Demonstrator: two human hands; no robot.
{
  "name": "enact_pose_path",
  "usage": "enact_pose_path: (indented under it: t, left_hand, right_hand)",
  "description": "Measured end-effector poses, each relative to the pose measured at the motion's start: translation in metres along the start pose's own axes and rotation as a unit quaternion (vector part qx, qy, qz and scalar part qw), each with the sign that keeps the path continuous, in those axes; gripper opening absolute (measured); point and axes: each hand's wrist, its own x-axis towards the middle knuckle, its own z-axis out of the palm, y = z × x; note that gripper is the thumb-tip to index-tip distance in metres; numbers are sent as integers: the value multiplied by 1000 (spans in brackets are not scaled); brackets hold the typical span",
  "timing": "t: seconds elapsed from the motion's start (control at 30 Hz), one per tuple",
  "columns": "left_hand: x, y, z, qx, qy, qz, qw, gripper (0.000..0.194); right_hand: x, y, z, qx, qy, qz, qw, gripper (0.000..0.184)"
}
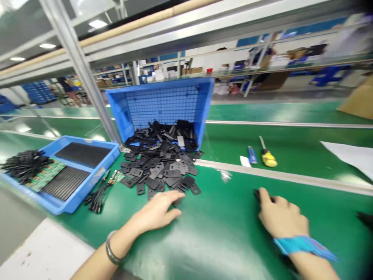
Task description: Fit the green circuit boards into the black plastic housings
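Note:
My left hand [159,210], a bangle on its wrist, reaches over the green bench with thumb and fingers apart and nothing visible between them. Just beyond its fingertips lies a heap of flat black plates [155,171] with cut-out holes, spilling from a tipped blue crate [163,103]. To the right, my right hand [281,217], with a blue band at the wrist, is curled over a black piece [257,194]. Motion blurs that hand, and most of the piece is hidden beneath it. Something dark also shows under the wrist.
A blue tray [68,206] with black cables [26,165] and green circuit boards [43,177] stands left. Loose cables with boards [100,194] lie beside it. A yellow screwdriver [268,158], blue cutter [252,154] and white paper [352,157] lie behind. A metal post [84,74] rises near the crate.

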Motion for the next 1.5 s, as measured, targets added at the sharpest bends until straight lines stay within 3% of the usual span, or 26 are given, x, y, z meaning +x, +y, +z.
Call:
enact_pose_path:
  t: [0.07, 0.13, 0.2, 0.27, 0.37, 0.5, 0.57, 0.63, 0.67, 0.73, 0.8, 0.87, 0.93, 1.0, 1.1, 1.2, 1.3, 1.33, 1.4, 1.5]
  left_hand:
    - [-18, -19, -27, 149, 71, -64, 984, 41]
    - [-39, -44, -51, 297, 134, -197, 924, 38]
    - [-61, -70, -73, 367, 177, -308, 860, 37]
    - [-80, -90, -90, 385, 188, -373, 823, 34]
    - [-98, -103, -106, 390, 179, -405, 807, 28]
    - [-93, -81, -111, 411, 217, -368, 806, 29]
    - [-78, -56, -104, 376, 258, -300, 838, 28]
    - [-56, -30, -88, 264, 268, -204, 904, 25]
    - [-43, -18, -77, 186, 248, -158, 938, 23]
    - [-13, -2, -53, 45, 149, -82, 984, 23]
    - [22, -1, -33, 40, 84, -26, 995, 23]
    - [57, -16, -26, 157, 120, -15, 980, 26]
    - [89, -41, -31, 216, 176, -36, 960, 38]
    - [115, -66, -44, 238, 216, -59, 945, 50]
    - [137, -90, -64, 249, 242, -71, 935, 47]
    - [141, -92, -74, 233, 266, -53, 934, 34]
    - [133, -76, -66, 197, 309, -30, 930, 33]
    - [129, -69, -58, 173, 325, -26, 930, 33]
    - [118, -52, -38, 23, 333, -37, 942, 37]
    - [98, -26, 1, -286, 241, -88, 923, 39]
  right_hand:
    - [2, 12, 13, 7, 16, 7, 1000, 48]
    - [1, 12, 16, 23, 50, -18, 998, 52]
    - [-2, 1, 8, 44, 73, -56, 995, 54]
    - [-6, -17, -3, 77, 76, -96, 990, 55]
    - [-12, -43, -17, 177, 48, -156, 970, 54]
    - [-25, -67, -34, 370, -59, -201, 905, 46]
    - [-34, -80, -43, 468, -156, -204, 845, 41]
    - [-43, -94, -50, 577, -272, -187, 747, 43]
    - [-48, -100, -52, 632, -319, -169, 686, 46]
    - [-57, -112, -54, 734, -368, -114, 560, 55]
    - [-62, -117, -55, 805, -364, -46, 466, 53]
    - [-62, -117, -55, 835, -347, 5, 428, 40]
    - [-59, -113, -56, 832, -327, 23, 447, 31]
    - [-55, -107, -56, 816, -309, 22, 488, 30]
    - [-50, -101, -56, 794, -284, 27, 537, 34]
    - [-49, -99, -56, 772, -254, 17, 582, 37]
    - [-49, -100, -59, 745, -213, -22, 632, 37]
    - [-50, -100, -59, 738, -194, -34, 645, 38]
    - [-51, -100, -60, 731, -153, -42, 663, 42]
    - [-55, -100, -60, 722, -100, -32, 684, 43]
